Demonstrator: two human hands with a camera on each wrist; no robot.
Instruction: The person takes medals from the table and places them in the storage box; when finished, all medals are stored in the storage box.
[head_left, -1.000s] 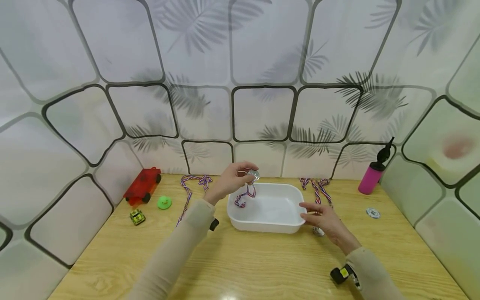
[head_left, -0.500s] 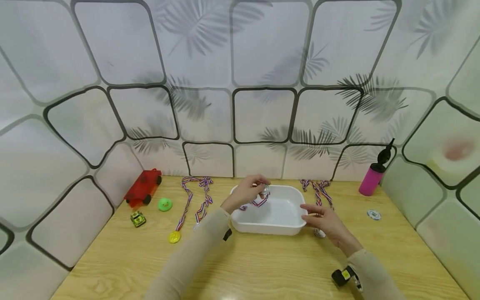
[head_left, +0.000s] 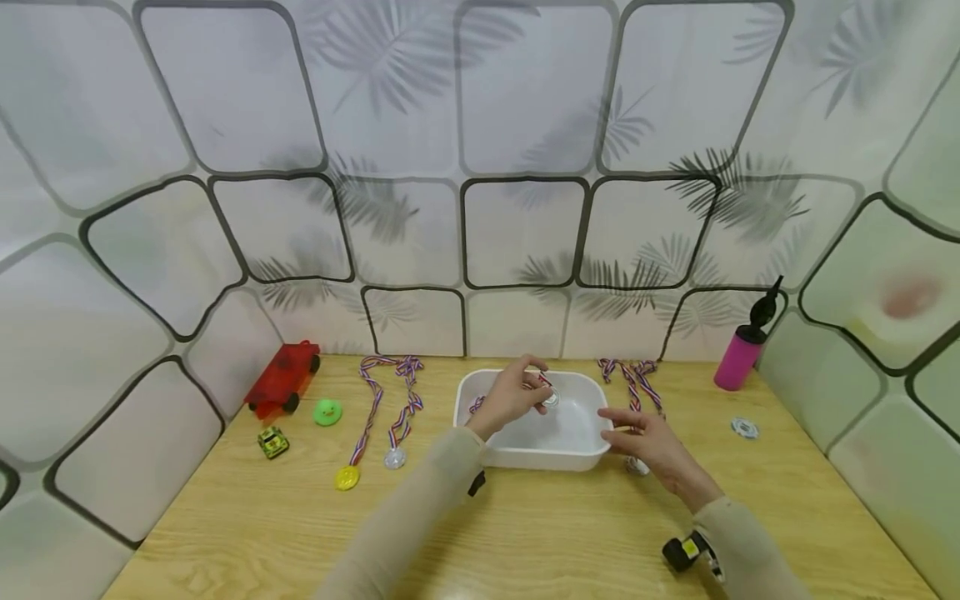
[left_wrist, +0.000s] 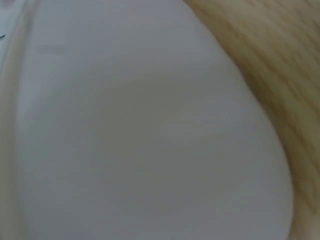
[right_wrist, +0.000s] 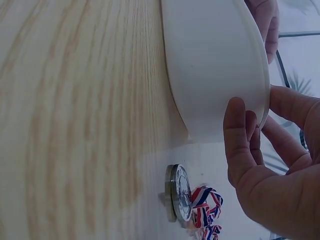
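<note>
My left hand (head_left: pixel 512 397) is over the white plastic basin (head_left: pixel 543 458), thumb and index finger spread apart. A silver medal (head_left: pixel 552 398) with a bit of striped ribbon is right at its fingertips. More ribbon (head_left: pixel 477 404) shows at the basin's left end, partly behind the hand. My right hand (head_left: pixel 654 450) grips the basin's right end; in the right wrist view its fingers lie on both sides of the rim. Close below that hand, another silver medal (right_wrist: pixel 180 192) rests on the table with its red, white and blue ribbon (right_wrist: pixel 206 202). The left wrist view holds mostly the basin's blurred outer wall (left_wrist: pixel 150 125).
Left of the basin lie a gold medal (head_left: pixel 347 477) and a silver one (head_left: pixel 395 458) on ribbons. Farther left are a green duck (head_left: pixel 327 412), a small yellow car (head_left: pixel 273 442) and a red car (head_left: pixel 285 377). A pink pump (head_left: pixel 738 361) and a poker chip (head_left: pixel 745 427) are at the right.
My left hand has moved right and down into the basin with the silver medal, and its fingers have spread. The medals on the left have come into view. My right hand stays at the basin's end.
</note>
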